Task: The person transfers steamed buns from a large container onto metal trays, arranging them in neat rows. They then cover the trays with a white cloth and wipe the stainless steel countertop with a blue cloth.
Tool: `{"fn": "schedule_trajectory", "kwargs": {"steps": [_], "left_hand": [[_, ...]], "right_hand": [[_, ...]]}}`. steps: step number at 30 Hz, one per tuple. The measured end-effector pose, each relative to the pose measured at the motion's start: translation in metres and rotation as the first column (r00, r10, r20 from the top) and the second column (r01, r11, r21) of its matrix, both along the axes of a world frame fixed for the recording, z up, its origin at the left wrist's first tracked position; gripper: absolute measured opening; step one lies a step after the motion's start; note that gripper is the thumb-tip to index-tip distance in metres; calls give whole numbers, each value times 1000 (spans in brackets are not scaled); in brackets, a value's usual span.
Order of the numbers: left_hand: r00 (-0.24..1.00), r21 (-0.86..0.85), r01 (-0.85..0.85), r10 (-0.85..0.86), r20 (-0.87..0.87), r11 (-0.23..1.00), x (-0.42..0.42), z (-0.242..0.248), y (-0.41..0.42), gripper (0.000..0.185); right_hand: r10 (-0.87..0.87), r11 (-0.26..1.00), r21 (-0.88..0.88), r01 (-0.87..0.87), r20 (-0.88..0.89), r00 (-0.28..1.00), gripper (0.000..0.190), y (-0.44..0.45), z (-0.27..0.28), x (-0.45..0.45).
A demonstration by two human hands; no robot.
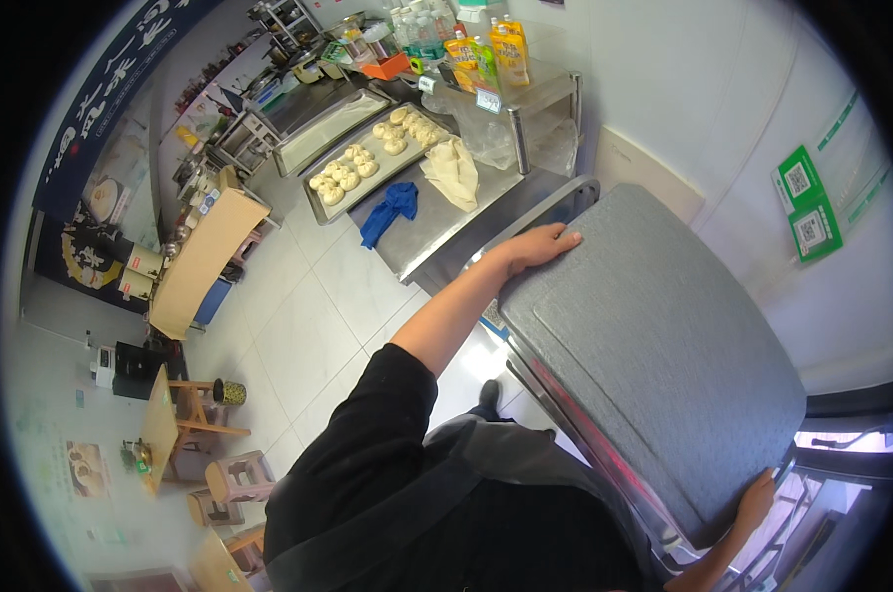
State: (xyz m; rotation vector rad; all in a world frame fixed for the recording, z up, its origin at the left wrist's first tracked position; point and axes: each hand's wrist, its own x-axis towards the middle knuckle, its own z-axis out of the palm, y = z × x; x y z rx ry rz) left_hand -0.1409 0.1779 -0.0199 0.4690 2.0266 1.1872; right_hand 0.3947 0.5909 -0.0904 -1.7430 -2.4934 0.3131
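A large grey foam box (653,348) with a textured lid rests on a metal cart (564,414) at the right. At the box's far end my left hand (541,248) lies over the edge, thumb on top. Around the near end, at the lower right, my right hand (755,499) holds the box's side; its fingertips are partly hidden. Beyond my left hand, a steel table (446,237) carries a tray (317,207) of pleated buns (348,177), a cream cloth (454,174) and a crumpled blue cloth (389,213).
A steel rack (520,140) with drink pouches (509,55) stands against the wall. Another tray (328,137) sits behind the buns. Farther left are a counter (206,259), a wooden table (161,429) and stools (239,477). The right wall (720,111) runs close beside the box.
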Motion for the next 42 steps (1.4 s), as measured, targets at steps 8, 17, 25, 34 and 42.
{"fn": "schedule_trajectory", "kwargs": {"steps": [8, 17, 25, 34, 42], "left_hand": [[896, -43, -38, 15, -445, 998, -4, -37, 20, 65], [870, 336, -23, 185, -457, 941, 20, -73, -109, 64], [868, -8, -435, 416, -271, 901, 27, -188, -448, 44], [676, 49, -736, 731, 91, 675, 24, -203, -603, 34], [569, -203, -762, 785, 245, 615, -8, -243, -729, 33]], "right_hand": [[-86, 994, 80, 75, 145, 986, 62, -16, 17, -18], [758, 626, 650, -431, -375, 534, 37, -280, 128, -298], [589, 299, -85, -950, -767, 254, 40, -577, -6, -545], [847, 408, -50, -912, -353, 398, 64, -684, -145, -778], [921, 388, 58, -920, -70, 384, 42, -701, -143, -858]]}}
